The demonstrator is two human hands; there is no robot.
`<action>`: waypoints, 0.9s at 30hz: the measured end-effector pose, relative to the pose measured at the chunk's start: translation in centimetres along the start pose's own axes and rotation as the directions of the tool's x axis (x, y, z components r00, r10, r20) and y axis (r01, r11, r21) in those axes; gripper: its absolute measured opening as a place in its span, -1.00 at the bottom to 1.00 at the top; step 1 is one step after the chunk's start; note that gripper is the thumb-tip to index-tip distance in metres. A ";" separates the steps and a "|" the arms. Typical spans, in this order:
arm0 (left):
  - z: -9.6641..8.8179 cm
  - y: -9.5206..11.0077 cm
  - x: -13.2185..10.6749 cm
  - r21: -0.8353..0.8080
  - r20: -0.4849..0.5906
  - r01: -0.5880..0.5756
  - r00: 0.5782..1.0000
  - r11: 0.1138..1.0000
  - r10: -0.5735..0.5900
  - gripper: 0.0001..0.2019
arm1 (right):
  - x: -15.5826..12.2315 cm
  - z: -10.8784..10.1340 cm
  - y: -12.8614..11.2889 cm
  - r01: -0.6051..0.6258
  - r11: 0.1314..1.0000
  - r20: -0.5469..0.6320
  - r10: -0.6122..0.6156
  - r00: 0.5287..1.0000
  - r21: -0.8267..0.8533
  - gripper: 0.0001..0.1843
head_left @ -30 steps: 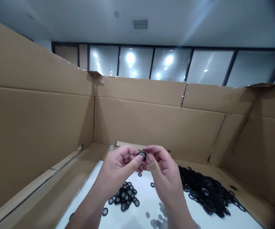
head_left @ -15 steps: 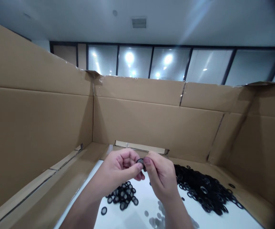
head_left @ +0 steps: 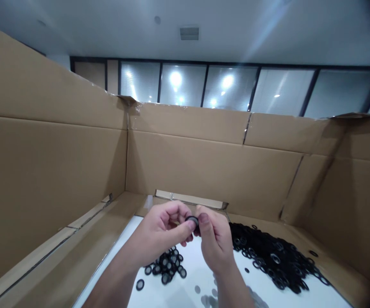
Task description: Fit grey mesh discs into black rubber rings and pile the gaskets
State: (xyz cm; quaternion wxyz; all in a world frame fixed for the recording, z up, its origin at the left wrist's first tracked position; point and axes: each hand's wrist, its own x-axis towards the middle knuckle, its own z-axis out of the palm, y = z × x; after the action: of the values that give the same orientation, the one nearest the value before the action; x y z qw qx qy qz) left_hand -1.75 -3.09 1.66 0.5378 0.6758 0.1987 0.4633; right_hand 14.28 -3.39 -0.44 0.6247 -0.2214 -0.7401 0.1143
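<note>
My left hand [head_left: 161, 233] and my right hand [head_left: 215, 241] meet above the white surface [head_left: 159, 293], fingers curled. Both pinch one small black ring [head_left: 191, 220] between thumbs and fingertips. Below the left hand lies a small cluster of black rings with grey centres [head_left: 168, 263]. To the right spreads a large heap of plain black rings [head_left: 268, 256]. Several small grey discs [head_left: 212, 295] lie near the bottom edge, partly behind my right wrist.
Tall cardboard walls [head_left: 204, 162] enclose the work area on the left, back and right. A folded cardboard flap [head_left: 191, 199] sits at the back of the floor. Glass partitions and ceiling lights show above the walls.
Both hands have dropped slightly and drawn closer together, still pinching the same ring. The piles have not moved.
</note>
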 end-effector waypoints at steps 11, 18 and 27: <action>3.7 -1.6 0.6 -0.149 -0.264 -0.130 0.961 0.980 0.087 -0.79 | -0.4 2.1 -0.4 -0.153 0.985 -0.394 0.110 0.913 -0.080 -0.52; 0.9 -0.1 0.2 -0.023 -0.054 -0.054 0.997 0.998 0.053 -0.79 | 0.3 -0.5 0.0 0.026 0.993 -0.016 -0.028 0.999 -0.118 -0.54; 0.6 0.5 -0.6 0.069 -0.011 0.067 0.998 0.995 -0.066 -0.79 | 0.1 -0.2 0.2 0.021 0.999 -0.020 -0.022 1.000 -0.027 -0.49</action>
State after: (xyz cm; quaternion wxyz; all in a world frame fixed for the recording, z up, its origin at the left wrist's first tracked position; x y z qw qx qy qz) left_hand -1.66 -4.08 1.83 0.5284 0.6848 0.2394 0.4411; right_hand 14.49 -3.20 -0.35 0.6305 -0.2228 -0.7373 0.0954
